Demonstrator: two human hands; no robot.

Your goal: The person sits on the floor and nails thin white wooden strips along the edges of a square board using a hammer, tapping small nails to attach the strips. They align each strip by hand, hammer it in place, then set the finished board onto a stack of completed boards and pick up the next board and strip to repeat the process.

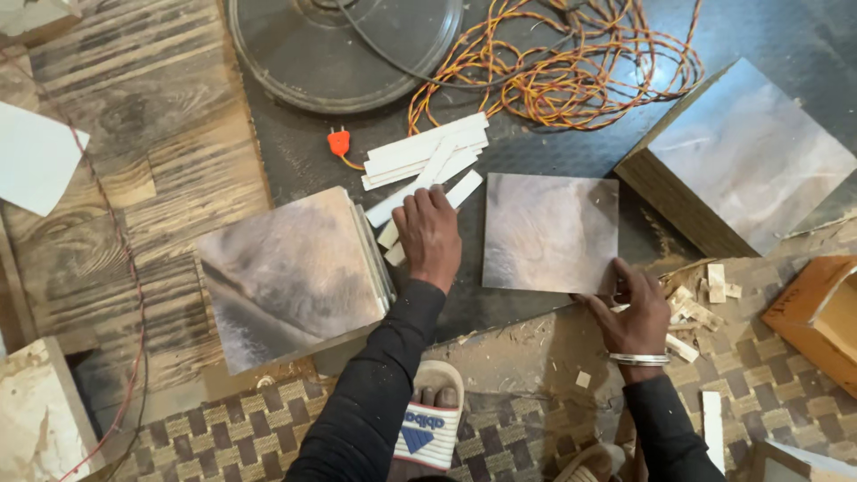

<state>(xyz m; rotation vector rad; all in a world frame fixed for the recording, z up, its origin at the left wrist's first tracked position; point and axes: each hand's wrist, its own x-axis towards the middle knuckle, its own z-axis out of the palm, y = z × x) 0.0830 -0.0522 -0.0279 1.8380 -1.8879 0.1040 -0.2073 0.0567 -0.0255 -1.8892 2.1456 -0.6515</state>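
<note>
1. Far left, I see a worn wooden board (134, 152) with dark grain, a thin red wire (125, 268) trailing down it, and a pale sheet (36, 156) at the edge.
2. Next comes a stack of square laminate-faced panels (290, 277), tilted a little, lying left of centre and partly on the board.
3. My left hand (430, 236) lies palm down, fingers together, on a loose bunch of white edging strips (427, 159). The fingertips press the lower strips just beside the stack's right edge; I cannot tell whether any strip is actually gripped.
4. Above the strips lies a small orange plug (338, 142), and beyond it a round dark metal disc (344, 49) at the top of the view.
5. A single square panel (551, 232) with a brownish marbled face lies flat on the dark floor between my two hands.
6. Behind it, a tangle of orange and yellow twisted cable (571, 71) spreads across the floor.
7. My right hand (636, 312), a metal bangle on its wrist, touches the single panel's lower right corner with spread fingers, not clamped on it.
8. Right of that are wood chips (701, 308), a thick block of stacked panels (741, 156) and an orange wooden box (817, 312).
</note>
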